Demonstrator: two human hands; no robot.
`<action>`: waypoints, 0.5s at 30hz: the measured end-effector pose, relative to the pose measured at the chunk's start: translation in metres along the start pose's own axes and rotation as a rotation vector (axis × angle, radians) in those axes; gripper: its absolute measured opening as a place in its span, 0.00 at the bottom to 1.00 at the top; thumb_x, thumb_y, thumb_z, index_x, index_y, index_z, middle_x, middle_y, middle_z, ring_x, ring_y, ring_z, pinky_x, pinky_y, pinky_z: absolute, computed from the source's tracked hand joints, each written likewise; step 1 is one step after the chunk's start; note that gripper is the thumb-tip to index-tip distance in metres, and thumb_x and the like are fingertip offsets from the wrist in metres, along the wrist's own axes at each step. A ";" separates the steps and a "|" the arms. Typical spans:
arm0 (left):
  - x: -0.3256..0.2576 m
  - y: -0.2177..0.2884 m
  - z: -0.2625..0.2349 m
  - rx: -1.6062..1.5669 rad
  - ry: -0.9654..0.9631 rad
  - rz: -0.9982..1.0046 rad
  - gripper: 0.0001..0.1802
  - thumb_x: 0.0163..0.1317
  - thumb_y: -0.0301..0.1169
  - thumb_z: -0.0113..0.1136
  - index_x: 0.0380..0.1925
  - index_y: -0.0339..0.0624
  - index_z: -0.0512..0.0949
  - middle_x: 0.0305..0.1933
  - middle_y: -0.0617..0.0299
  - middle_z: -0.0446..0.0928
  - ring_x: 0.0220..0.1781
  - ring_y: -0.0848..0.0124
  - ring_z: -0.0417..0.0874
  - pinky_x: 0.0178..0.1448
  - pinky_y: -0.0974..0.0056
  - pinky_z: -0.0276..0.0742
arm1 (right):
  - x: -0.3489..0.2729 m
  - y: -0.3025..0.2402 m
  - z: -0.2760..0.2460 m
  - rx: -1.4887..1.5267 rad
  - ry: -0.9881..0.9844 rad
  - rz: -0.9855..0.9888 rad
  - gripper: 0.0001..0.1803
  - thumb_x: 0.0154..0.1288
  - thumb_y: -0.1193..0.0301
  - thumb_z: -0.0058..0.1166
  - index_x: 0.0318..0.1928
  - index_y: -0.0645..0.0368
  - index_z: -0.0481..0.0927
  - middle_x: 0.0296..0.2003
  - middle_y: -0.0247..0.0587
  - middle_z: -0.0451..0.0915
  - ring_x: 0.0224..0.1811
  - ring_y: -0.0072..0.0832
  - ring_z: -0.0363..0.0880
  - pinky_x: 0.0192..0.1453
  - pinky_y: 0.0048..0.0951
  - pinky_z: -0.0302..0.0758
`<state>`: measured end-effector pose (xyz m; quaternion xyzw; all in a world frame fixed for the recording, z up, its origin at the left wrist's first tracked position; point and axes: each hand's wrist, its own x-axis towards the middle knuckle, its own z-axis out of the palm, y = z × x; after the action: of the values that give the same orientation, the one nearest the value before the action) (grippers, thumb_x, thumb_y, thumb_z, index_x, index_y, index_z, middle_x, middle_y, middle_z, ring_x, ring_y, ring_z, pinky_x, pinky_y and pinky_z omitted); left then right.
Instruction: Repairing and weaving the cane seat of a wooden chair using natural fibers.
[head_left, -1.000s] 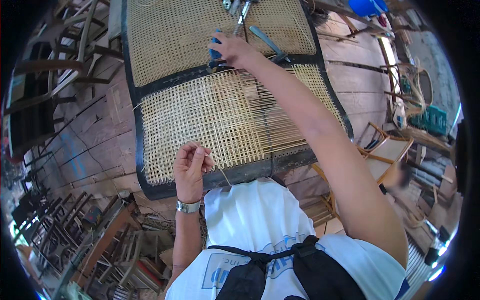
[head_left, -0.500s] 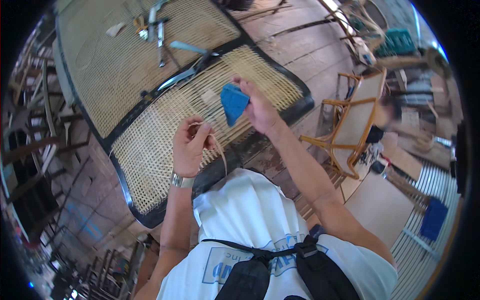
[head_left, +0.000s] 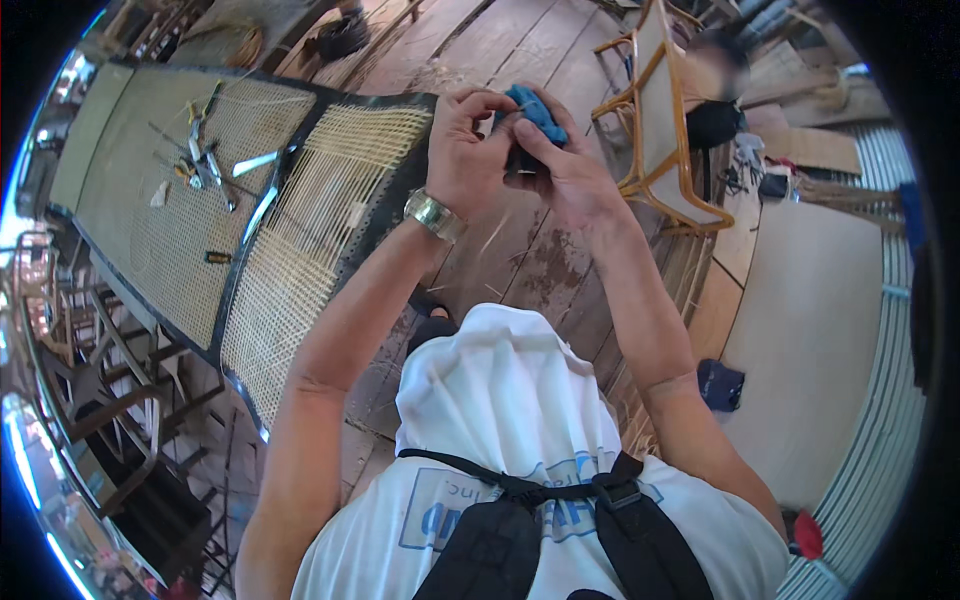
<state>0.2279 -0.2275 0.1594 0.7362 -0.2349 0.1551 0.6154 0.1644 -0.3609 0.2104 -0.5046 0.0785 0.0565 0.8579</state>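
Observation:
Both hands are raised together just off the right edge of a woven cane panel [head_left: 290,230] with a black frame. My right hand [head_left: 575,165] is closed around a crumpled blue cloth [head_left: 537,112]. Against the cloth, the fingers of my left hand [head_left: 470,145] are pinched together. A thin pale cane strand [head_left: 492,238] hangs below the hands; its upper end is hidden by the fingers. The near section of the panel has a tight weave at one end and long parallel strands toward the other.
Several hand tools [head_left: 205,165] and a light blue blade [head_left: 255,163] lie on the panel's far section. A rattan-framed chair [head_left: 655,110] stands on the plank floor [head_left: 545,270] to the right, beside a seated person [head_left: 715,85]. Dark chair frames [head_left: 120,390] crowd the left.
My left hand has come up and right to meet the right hand at the blue cloth, which is now bunched. The view has turned, so the panel sits farther left.

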 end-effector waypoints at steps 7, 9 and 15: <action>-0.001 -0.017 0.026 -0.960 0.084 -0.881 0.09 0.67 0.26 0.62 0.45 0.49 0.77 0.40 0.64 0.83 0.41 0.69 0.84 0.44 0.60 0.80 | -0.004 0.018 -0.058 -1.018 0.019 -0.640 0.23 0.69 0.70 0.61 0.63 0.53 0.74 0.33 0.44 0.80 0.33 0.39 0.80 0.38 0.39 0.76; 0.011 -0.048 -0.008 -1.095 0.158 -0.692 0.02 0.65 0.23 0.60 0.34 0.42 0.79 0.34 0.59 0.83 0.35 0.63 0.83 0.41 0.55 0.81 | -0.029 0.033 -0.083 -1.069 -0.149 -0.637 0.21 0.67 0.72 0.60 0.60 0.54 0.75 0.35 0.47 0.79 0.36 0.45 0.79 0.41 0.41 0.75; 0.062 -0.178 -0.314 -0.960 0.301 -0.536 0.02 0.65 0.23 0.57 0.36 0.37 0.73 0.24 0.63 0.69 0.27 0.74 0.73 0.30 0.70 0.70 | -0.145 0.068 -0.230 -1.488 -0.209 -0.107 0.15 0.64 0.77 0.54 0.51 0.51 0.78 0.42 0.52 0.76 0.48 0.53 0.77 0.50 0.44 0.74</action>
<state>0.3949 0.0939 0.1043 0.3777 0.0063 -0.0274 0.9255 -0.0076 -0.5321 0.0699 -0.9462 -0.0867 0.1005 0.2952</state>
